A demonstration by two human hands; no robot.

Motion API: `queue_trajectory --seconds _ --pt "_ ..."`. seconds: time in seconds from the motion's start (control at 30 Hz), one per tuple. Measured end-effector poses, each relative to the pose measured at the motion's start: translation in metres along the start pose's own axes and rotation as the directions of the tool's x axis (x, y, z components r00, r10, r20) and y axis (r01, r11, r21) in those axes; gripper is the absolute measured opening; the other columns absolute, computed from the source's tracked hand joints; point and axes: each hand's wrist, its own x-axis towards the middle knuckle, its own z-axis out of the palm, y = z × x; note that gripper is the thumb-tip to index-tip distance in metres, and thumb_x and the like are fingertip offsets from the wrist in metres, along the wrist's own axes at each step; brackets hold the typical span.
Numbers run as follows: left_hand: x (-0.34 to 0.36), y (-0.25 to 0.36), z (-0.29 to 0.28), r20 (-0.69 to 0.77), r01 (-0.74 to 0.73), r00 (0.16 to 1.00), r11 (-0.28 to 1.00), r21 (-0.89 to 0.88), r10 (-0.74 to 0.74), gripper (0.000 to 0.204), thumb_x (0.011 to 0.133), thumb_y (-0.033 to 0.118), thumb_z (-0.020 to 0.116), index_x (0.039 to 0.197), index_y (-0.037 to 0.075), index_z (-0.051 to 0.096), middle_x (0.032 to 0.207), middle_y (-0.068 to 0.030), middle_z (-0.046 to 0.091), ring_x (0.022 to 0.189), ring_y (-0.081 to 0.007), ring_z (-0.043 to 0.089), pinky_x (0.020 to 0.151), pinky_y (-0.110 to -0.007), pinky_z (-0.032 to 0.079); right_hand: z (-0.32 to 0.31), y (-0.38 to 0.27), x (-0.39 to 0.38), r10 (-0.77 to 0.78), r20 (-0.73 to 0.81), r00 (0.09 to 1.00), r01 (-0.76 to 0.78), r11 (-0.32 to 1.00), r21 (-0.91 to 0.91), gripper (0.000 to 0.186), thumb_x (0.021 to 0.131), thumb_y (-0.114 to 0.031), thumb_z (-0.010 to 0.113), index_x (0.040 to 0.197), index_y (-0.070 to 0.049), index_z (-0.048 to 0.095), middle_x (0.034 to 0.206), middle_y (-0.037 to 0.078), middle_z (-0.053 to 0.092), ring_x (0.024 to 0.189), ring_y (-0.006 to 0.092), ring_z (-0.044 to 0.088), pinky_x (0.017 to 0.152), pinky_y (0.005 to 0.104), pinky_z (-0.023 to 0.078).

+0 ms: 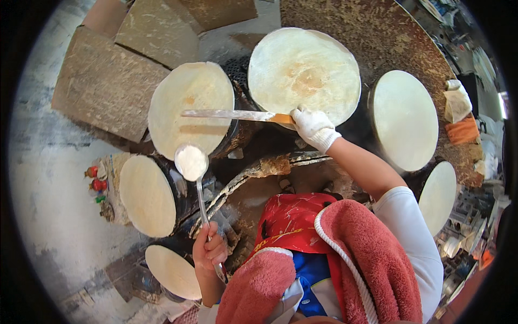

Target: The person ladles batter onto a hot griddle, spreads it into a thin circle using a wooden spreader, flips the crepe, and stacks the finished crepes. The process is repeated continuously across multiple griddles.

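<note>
My bare left hand (210, 249) is closed around the handle of a metal ladle (200, 193). White batter (191, 162) fills the ladle's bowl, which hangs over the near edge of a round griddle covered by a pale flatbread (186, 92). In a white knitted glove, my right hand (313, 127) grips the wooden handle of a long flat spatula (229, 114). Its blade reaches left over that same flatbread; whether it touches the surface I cannot tell. Just beyond my right hand lies a larger flatbread (305, 67) with a browned middle.
More round griddles bear pale sheets: one at right (406, 120), one at lower right (438, 198), and two at left, the upper sheet (147, 195) and lower sheet (172, 271). Brown boards (108, 83) stand at upper left. A white cloth (457, 101) rests on the right ledge.
</note>
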Motion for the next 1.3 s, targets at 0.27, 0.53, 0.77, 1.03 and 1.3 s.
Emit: queue_trajectory --seconds 0.27,0.53,0.77,1.03,1.3 --pt "-0.018 0.029 0.022 0.176 0.048 0.984 0.998 -0.047 -0.039 0.028 0.106 0.034 0.03 0.089 0.013 0.034 0.049 0.0079 0.024 0.033 -0.003 0.023 0.029 -0.022 0.026 -0.138 0.038 0.022 0.331 -0.161 0.93 -0.206 0.831 0.517 0.028 0.084 -0.03 0.065 0.096 -0.005 0.072 0.077 0.009 0.069 0.068 0.0147 0.064 0.069 0.0297 0.052" --pt "0.004 -0.038 0.084 -0.113 0.109 0.993 0.614 0.782 -0.032 0.032 0.102 0.034 0.044 0.081 0.013 0.035 0.049 0.0057 0.023 0.035 -0.0046 0.021 0.032 -0.024 0.021 -0.254 0.159 -0.14 0.709 -0.406 0.577 0.146 0.399 0.905 0.038 0.081 -0.024 0.074 0.108 0.0 0.061 0.085 0.008 0.067 0.068 0.0164 0.066 0.062 0.0298 0.057" --pt "0.112 -0.129 0.054 -0.137 0.597 0.802 0.782 0.178 -0.581 0.031 0.106 0.034 0.028 0.09 0.011 0.04 0.052 0.0054 0.029 0.036 -0.0056 0.028 0.034 -0.025 0.028 -0.304 0.176 -0.424 0.826 -0.458 0.329 0.566 0.216 0.796 0.028 0.094 -0.017 0.061 0.113 0.004 0.059 0.097 0.017 0.069 0.078 0.0229 0.071 0.065 0.0356 0.061" --pt "0.162 -0.25 0.062 -0.253 0.795 0.607 0.565 0.222 -0.754 0.031 0.106 0.035 0.029 0.091 0.009 0.039 0.054 0.0043 0.029 0.037 -0.0057 0.027 0.033 -0.023 0.024 -0.257 0.101 -0.766 0.898 -0.435 0.069 0.709 0.263 0.655 0.037 0.096 -0.021 0.057 0.119 0.007 0.057 0.109 0.022 0.067 0.098 0.0318 0.068 0.09 0.0439 0.055" --pt "0.17 -0.356 0.08 -0.335 0.842 0.536 0.462 0.279 -0.775 0.03 0.106 0.033 0.03 0.09 0.009 0.037 0.054 0.0043 0.027 0.038 -0.0048 0.026 0.034 -0.022 0.026 -0.048 0.028 -0.925 0.746 -0.054 -0.663 0.553 0.538 0.636 0.037 0.096 -0.019 0.059 0.125 0.003 0.054 0.122 0.017 0.063 0.101 0.0284 0.067 0.086 0.0414 0.058"
